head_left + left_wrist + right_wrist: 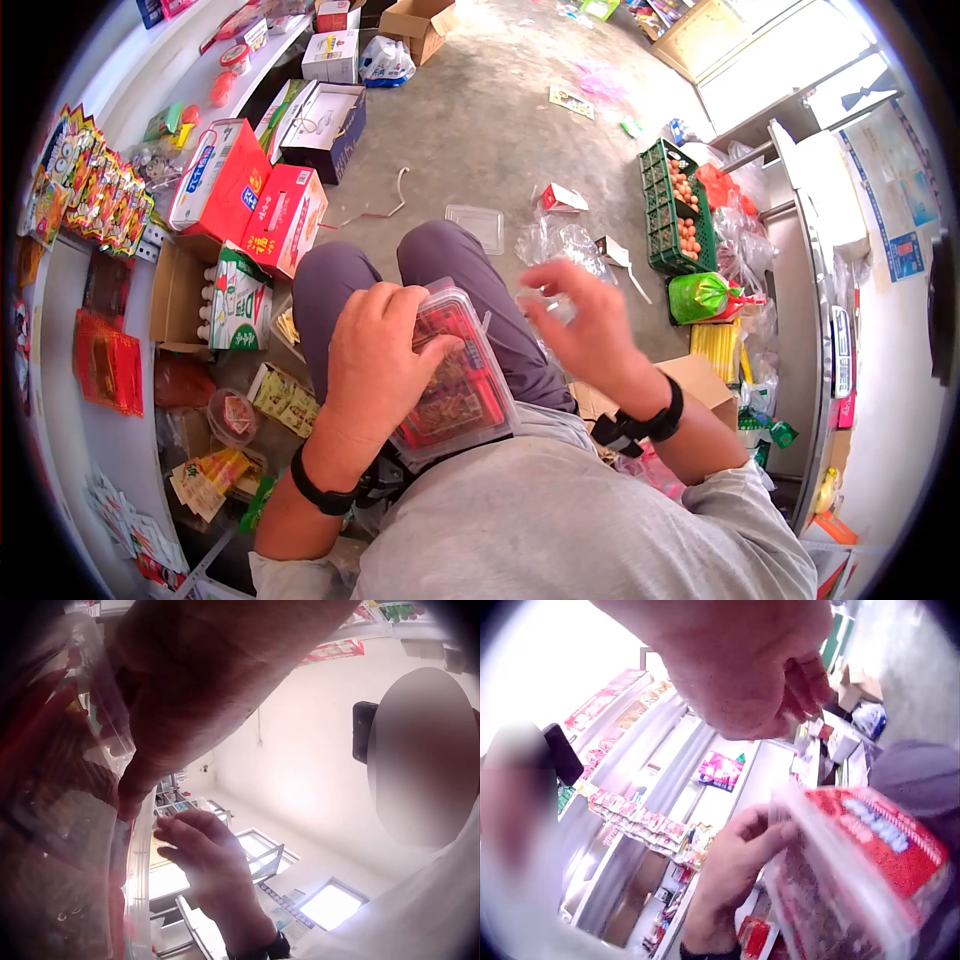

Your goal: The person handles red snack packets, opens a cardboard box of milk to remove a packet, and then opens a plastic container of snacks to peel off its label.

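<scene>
Box (498, 375): clear plastic, red contents (452, 400) inside, over the trousers (455, 255).
Left hand (375, 355): gripping box's left side, thumb across its face.
Right hand (590, 325): right of box, apart from it, fingers bent; can't tell if pinching anything.
Egg crate (653, 195): floor, ahead-right of box.

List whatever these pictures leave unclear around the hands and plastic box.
Plastic box: head view, upper left part hidden by the left hand.
Right hand: head view, fingertips blurred, apparently by motion.
Red label: right wrist view, lettering smeared by blur.
</scene>
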A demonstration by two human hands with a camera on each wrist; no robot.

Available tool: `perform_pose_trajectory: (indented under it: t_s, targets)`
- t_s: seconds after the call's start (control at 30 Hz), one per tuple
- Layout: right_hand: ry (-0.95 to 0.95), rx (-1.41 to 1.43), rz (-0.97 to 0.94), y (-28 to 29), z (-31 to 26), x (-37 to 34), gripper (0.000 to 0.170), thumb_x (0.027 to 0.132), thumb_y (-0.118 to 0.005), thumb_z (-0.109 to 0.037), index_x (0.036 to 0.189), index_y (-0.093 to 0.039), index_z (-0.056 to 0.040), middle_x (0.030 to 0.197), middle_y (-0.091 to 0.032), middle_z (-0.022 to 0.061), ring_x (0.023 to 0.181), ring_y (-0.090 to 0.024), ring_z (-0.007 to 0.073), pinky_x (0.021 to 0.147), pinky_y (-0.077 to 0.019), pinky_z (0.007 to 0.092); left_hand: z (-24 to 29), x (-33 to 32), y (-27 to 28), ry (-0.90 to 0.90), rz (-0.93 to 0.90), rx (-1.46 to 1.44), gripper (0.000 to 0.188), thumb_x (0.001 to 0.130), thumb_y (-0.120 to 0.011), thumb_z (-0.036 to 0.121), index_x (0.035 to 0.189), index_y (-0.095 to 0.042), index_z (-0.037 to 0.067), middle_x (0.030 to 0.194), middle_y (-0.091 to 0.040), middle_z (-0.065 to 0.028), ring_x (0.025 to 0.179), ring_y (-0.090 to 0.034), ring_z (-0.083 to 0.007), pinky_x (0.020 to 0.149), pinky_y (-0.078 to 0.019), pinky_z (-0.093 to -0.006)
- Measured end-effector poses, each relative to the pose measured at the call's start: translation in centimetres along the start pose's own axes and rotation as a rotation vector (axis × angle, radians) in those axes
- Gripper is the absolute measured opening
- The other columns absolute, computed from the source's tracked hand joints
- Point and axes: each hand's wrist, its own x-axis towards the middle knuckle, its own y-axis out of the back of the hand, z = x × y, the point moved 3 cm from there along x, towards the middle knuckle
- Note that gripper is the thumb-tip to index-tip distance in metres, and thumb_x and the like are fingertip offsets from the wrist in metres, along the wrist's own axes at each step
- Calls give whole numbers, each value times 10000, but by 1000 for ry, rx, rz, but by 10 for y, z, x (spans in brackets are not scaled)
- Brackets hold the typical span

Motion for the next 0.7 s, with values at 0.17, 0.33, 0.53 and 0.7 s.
perform_pose_trajectory:
  t_s: [0.17, 0.33, 0.53, 0.7]
  targets:
    - [426, -11, 36, -28, -21, -19, 205, 847, -729, -12, 1033, -645, -35, 1001, -701, 134, 940, -698, 324, 820, -569, 402, 0, -1, -4, -31, 19, 7, 529, 726, -892, 303, 1114, -662, 27, 1058, -652, -135, 1003, -611, -366, 870, -504, -452]
    - [22, 126, -111, -30, -5, -34, 218, 857, -750, 23, 1059, -682, -22, 986, -742, 109, 864, -726, 258, 770, -577, 358, 2, -2, -6, -19, 23, 4, 530, 725, -893, 297, 1120, -663, 27, 1059, -654, -132, 1004, -613, -363, 873, -504, -451]
    - [37, 191, -17, -30, -8, -25, 164, 870, -752, -21, 992, -643, -29, 896, -714, 110, 823, -705, 257, 718, -558, 354, 3, -2, -6, -18, 16, 7, 531, 723, -896, 293, 1119, -665, 26, 1056, -655, -128, 999, -613, -359, 872, -505, -448]
    - [-214, 351, -41, -35, -10, -23, 219, 840, -782, -54, 974, -611, -26, 882, -702, 107, 802, -694, 248, 712, -548, 360, 4, -3, -4, -3, 10, 12, 514, 733, -890, 269, 1124, -661, 26, 1066, -652, -131, 1009, -611, -361, 879, -503, -451]
